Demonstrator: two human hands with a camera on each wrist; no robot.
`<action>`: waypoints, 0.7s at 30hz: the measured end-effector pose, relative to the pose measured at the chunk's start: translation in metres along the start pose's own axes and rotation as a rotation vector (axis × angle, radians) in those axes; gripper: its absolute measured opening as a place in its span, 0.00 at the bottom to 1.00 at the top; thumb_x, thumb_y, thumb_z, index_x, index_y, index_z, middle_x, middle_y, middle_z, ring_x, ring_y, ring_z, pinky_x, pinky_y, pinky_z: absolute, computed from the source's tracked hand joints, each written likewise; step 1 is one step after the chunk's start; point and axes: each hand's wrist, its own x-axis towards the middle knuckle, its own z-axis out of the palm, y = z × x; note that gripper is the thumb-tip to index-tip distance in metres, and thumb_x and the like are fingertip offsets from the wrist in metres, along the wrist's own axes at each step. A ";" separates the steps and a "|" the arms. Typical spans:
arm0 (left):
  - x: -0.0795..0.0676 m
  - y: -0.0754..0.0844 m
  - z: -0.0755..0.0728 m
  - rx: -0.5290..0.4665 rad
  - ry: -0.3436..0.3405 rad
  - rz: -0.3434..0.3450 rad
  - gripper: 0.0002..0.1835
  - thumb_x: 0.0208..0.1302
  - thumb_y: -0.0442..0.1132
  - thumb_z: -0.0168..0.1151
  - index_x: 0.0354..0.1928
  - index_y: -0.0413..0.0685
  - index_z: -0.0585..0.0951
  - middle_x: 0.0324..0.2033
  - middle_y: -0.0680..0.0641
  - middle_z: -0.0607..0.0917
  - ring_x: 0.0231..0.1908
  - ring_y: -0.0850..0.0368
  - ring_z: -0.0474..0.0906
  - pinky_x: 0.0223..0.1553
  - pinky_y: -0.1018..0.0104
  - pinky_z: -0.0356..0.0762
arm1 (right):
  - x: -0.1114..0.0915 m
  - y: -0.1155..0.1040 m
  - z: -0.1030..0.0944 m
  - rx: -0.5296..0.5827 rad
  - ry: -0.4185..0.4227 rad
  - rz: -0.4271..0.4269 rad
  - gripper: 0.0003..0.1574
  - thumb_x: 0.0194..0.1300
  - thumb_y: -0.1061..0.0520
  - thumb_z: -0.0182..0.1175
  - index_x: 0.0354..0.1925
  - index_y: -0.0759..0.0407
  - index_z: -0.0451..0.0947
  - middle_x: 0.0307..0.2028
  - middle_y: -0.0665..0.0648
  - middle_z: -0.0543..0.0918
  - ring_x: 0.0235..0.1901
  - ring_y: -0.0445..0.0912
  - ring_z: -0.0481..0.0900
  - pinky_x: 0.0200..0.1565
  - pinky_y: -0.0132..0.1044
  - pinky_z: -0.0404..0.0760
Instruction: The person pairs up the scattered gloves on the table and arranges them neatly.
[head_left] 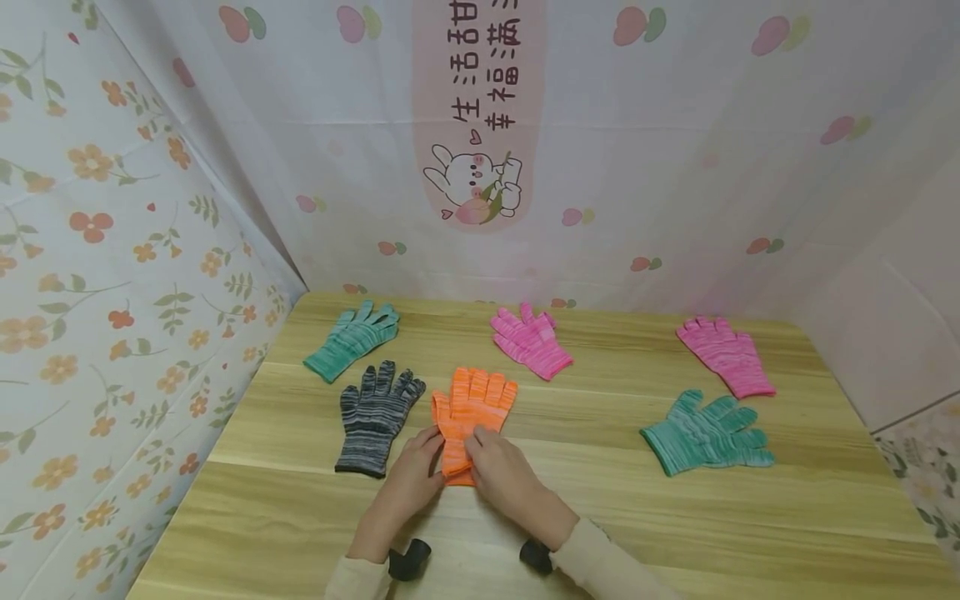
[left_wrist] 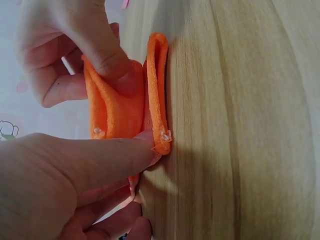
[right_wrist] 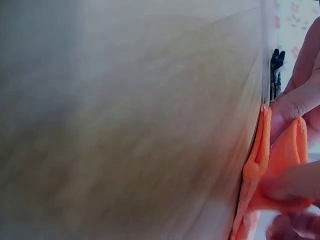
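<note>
Our left hand (head_left: 411, 473) and right hand (head_left: 504, 473) pinch the stacked orange gloves (head_left: 477, 408) near their cuffs (left_wrist: 154, 95) — light, soft knit, we judge, best held there.

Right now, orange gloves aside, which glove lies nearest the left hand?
The black-and-grey knit glove, beside the left hand; the only dark one, with teal gloves and pink gloves farther off.

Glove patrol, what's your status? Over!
Right fingers pinch upper orange glove by cuff. Left fingers touch lower orange glove. Black-and-grey glove close by, left, seemingly not blocking.
</note>
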 end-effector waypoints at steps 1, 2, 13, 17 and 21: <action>0.000 0.000 0.000 -0.004 -0.003 0.001 0.29 0.47 0.27 0.64 0.56 0.28 0.72 0.59 0.35 0.71 0.58 0.38 0.67 0.56 0.48 0.70 | 0.000 0.001 -0.001 0.007 -0.027 -0.009 0.08 0.53 0.64 0.62 0.29 0.56 0.73 0.27 0.48 0.69 0.26 0.40 0.68 0.26 0.29 0.71; 0.000 0.000 -0.001 -0.008 -0.005 0.002 0.29 0.47 0.26 0.64 0.56 0.28 0.72 0.59 0.35 0.71 0.58 0.37 0.67 0.55 0.48 0.70 | -0.001 0.002 -0.002 0.018 -0.064 -0.018 0.07 0.54 0.64 0.62 0.30 0.56 0.73 0.28 0.48 0.69 0.27 0.39 0.68 0.27 0.29 0.73; 0.001 -0.002 -0.003 -0.025 -0.021 -0.003 0.19 0.60 0.26 0.55 0.55 0.29 0.74 0.59 0.35 0.71 0.58 0.37 0.67 0.57 0.47 0.69 | -0.005 0.025 -0.023 0.430 -0.333 0.006 0.09 0.59 0.54 0.63 0.37 0.56 0.79 0.37 0.47 0.72 0.33 0.34 0.68 0.38 0.25 0.74; 0.001 0.002 -0.004 -0.041 -0.007 -0.008 0.18 0.65 0.32 0.53 0.55 0.28 0.74 0.58 0.33 0.72 0.58 0.36 0.67 0.57 0.45 0.68 | -0.005 0.025 -0.020 0.453 -0.299 0.012 0.03 0.59 0.58 0.62 0.33 0.57 0.78 0.33 0.47 0.70 0.29 0.34 0.66 0.34 0.23 0.72; 0.000 0.007 -0.005 -0.035 -0.008 -0.016 0.20 0.64 0.35 0.56 0.54 0.27 0.73 0.58 0.32 0.71 0.58 0.35 0.67 0.58 0.45 0.67 | -0.004 0.025 -0.020 0.475 -0.275 0.015 0.03 0.58 0.62 0.61 0.29 0.56 0.76 0.31 0.46 0.71 0.29 0.34 0.66 0.33 0.23 0.71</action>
